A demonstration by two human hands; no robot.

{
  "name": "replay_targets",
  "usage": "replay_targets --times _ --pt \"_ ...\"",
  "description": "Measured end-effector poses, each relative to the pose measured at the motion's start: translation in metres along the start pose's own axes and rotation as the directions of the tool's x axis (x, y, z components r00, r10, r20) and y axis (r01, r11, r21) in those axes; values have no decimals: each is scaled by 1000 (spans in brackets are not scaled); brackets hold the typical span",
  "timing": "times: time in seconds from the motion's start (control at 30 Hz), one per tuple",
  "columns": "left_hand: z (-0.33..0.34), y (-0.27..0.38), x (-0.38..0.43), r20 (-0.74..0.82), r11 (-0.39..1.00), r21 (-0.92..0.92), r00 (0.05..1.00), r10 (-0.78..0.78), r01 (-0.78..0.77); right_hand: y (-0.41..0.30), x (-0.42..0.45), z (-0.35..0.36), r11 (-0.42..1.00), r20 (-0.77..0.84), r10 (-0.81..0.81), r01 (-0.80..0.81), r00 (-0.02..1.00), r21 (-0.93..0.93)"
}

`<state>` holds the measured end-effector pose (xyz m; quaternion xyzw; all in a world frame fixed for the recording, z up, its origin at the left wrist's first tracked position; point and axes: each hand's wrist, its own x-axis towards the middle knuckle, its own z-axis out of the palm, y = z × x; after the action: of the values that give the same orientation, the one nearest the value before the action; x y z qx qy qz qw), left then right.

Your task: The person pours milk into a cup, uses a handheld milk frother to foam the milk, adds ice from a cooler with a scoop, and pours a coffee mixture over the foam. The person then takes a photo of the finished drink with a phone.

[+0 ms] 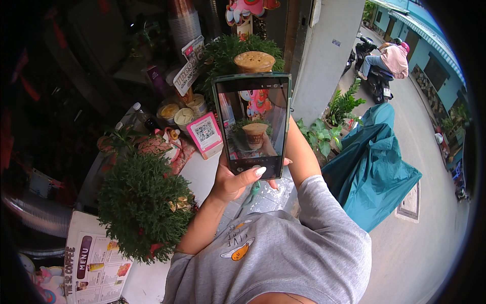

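My left hand (235,182) grips a smartphone (252,121) in a dark green case, held upright. Its thumb lies over the lower screen, and fingertips show past the right edge. The screen has a camera view of a cup held in a hand before a pink paper figure. Past the phone's top edge rises the real drink cup (254,60), with brownish foam at its rim. My right forearm (302,152) reaches forward behind the phone. The right hand is hidden directly; the screen shows its fingers around the cup.
Potted conifers (146,205) stand left and behind the cup. A pink-framed code stand (205,133), lidded tubs (184,117), a dark bottle (146,117) and a menu board (98,266) are on the counter. Right are a teal cover (372,167) and a person on a motorbike (379,72).
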<state>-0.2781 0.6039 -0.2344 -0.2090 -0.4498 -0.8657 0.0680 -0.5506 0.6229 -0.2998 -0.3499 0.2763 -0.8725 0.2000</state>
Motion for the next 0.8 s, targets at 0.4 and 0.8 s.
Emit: replay_targets --times 0.4,0.8 --pt "-14 -4 16 -9 1000 -14 1000 -18 18 -3 -1 0 1000 68 15 -15 998 4" --pt "-17 -3 24 24 999 32 1000 -4 3 -4 0 -2 1000 59 -17 19 998 -20"
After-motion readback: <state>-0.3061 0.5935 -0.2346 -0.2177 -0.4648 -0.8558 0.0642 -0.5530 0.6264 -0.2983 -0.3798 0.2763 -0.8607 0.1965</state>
